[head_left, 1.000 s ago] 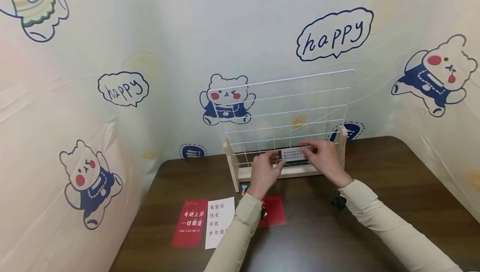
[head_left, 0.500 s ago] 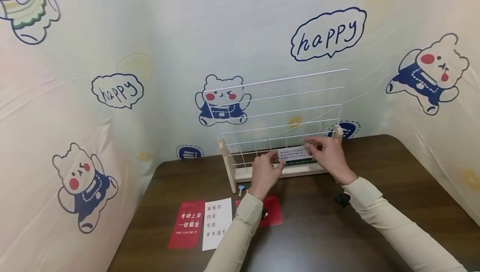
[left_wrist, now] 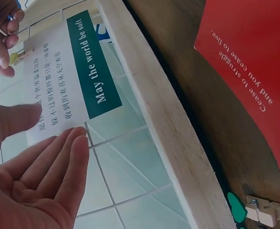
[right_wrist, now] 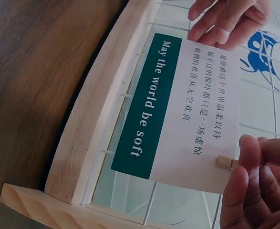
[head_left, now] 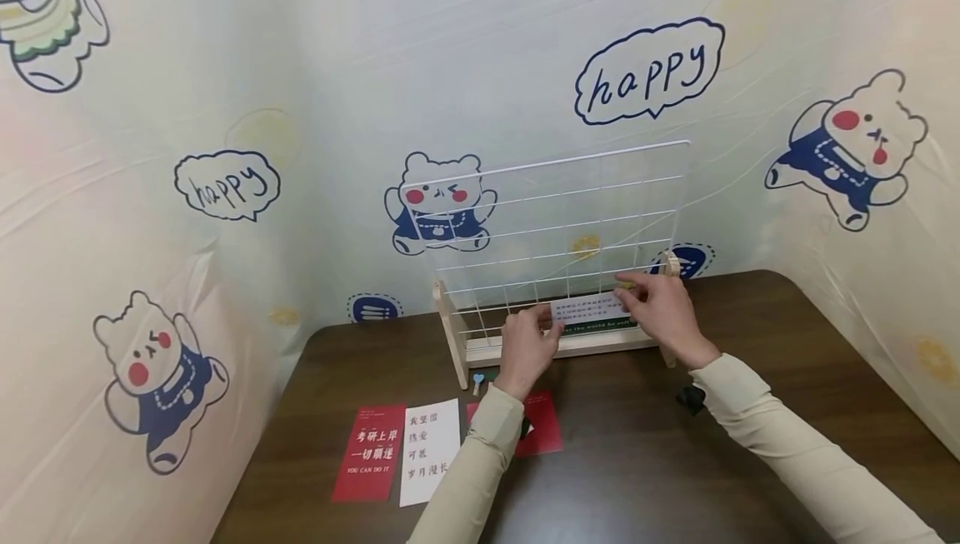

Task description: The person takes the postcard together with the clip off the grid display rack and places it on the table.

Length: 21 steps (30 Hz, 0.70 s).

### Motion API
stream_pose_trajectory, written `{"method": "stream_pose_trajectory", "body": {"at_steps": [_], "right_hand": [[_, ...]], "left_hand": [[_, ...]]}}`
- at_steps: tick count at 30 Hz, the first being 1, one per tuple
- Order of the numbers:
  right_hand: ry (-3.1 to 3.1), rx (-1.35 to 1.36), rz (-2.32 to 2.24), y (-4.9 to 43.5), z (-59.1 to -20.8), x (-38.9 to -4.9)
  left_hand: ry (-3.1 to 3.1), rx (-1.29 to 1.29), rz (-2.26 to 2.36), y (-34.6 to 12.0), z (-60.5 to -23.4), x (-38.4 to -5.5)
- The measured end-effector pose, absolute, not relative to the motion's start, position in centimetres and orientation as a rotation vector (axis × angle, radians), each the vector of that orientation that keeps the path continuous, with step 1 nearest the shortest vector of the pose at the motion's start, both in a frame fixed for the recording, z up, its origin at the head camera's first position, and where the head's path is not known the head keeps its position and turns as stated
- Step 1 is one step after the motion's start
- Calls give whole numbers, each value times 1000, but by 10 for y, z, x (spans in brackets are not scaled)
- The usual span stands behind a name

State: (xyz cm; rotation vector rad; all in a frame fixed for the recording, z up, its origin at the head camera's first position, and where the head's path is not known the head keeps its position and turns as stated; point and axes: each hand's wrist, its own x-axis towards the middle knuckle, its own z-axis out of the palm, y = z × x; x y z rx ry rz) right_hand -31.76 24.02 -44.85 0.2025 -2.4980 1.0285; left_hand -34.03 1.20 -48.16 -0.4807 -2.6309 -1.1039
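A white card (head_left: 581,308) with a green band reading "May the world be soft" stands against the lower part of a white wire grid (head_left: 551,232). My left hand (head_left: 527,348) holds the card's left edge, its thumb lying over the printed face in the left wrist view. At the upper right corner, my right hand (head_left: 663,311) pinches a small wooden clothespin (right_wrist: 225,161), which overlaps the card's top edge. A yellow heart on this clothespin shows beside the right fingers. The grid rises from a pale wooden stand (right_wrist: 89,114).
On the dark table (head_left: 622,452) lie a red card (head_left: 367,452), a white lettered card (head_left: 429,452) and another red card (left_wrist: 254,62), partly hidden by the left sleeve. Clothespins with a blue heart (head_left: 478,381) and a green heart (left_wrist: 237,208) lie by the stand's left foot.
Both hands and the card have shifted slightly right along the grid, the right hand more than the left. More of the card's face and green lettering now shows between them.
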Motion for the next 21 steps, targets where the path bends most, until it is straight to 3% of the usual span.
{"method": "stream_pose_trajectory", "body": {"at_steps": [21], "right_hand": [[-2548, 207, 715, 245, -444, -324]], "left_hand": [[-2585, -472, -1029, 8, -481, -345]]}}
